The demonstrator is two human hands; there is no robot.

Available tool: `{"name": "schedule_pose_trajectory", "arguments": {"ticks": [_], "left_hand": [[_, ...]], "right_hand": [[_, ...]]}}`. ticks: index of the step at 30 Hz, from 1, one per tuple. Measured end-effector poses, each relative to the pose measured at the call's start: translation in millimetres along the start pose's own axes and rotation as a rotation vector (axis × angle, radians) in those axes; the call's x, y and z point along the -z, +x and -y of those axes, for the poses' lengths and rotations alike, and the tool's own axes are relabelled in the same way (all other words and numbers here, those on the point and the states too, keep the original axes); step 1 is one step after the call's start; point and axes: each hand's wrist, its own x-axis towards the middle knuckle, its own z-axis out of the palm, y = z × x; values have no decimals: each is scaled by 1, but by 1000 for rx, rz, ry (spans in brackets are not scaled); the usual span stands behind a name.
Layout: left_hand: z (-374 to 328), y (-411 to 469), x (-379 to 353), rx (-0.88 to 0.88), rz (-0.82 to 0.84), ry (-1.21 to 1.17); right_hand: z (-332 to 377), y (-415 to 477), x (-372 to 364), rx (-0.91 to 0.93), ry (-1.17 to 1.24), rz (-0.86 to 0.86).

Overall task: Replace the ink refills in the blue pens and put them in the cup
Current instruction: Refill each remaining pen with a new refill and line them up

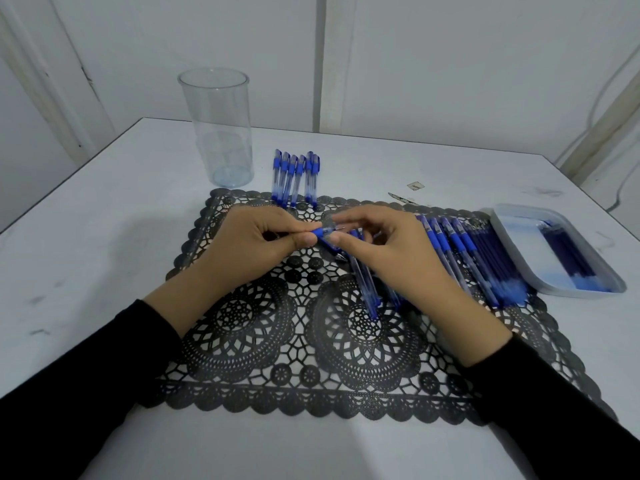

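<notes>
My left hand (258, 245) pinches a blue pen (320, 233) by its blue grip, over the black lace mat (294, 341). My right hand (381, 251) pinches the same pen's clear tip end between thumb and fingers. More blue pens (369, 289) lie on the mat under my right hand. A row of several blue pens (460, 251) lies to the right. Another group of several capped blue pens (296, 176) lies at the mat's far edge. The clear plastic cup (221, 126) stands upright at the far left, with no pens in it.
A grey tray (512, 244) with several dark blue refills (568, 251) sits at the right edge of the mat. Small scraps (414, 186) lie on the white table (104, 237) beyond the mat. A wall stands close behind the table.
</notes>
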Motion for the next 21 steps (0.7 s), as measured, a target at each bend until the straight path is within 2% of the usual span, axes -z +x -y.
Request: {"name": "schedule_pose_trajectory", "arguments": {"ticks": [3,8,17,21], "left_hand": [[2,0,1,-4,-6,-5],[6,2,4,13,-37,-12],[11,3,8,55,-66,5],[10,3,5,54,-53,33]], "right_hand": [[1,2,-4,7,-29,-26],[0,3,16,-76,104,-35],[-12,4,59,-235,652,-153],[-12,6,63,-257,782,-208]]}}
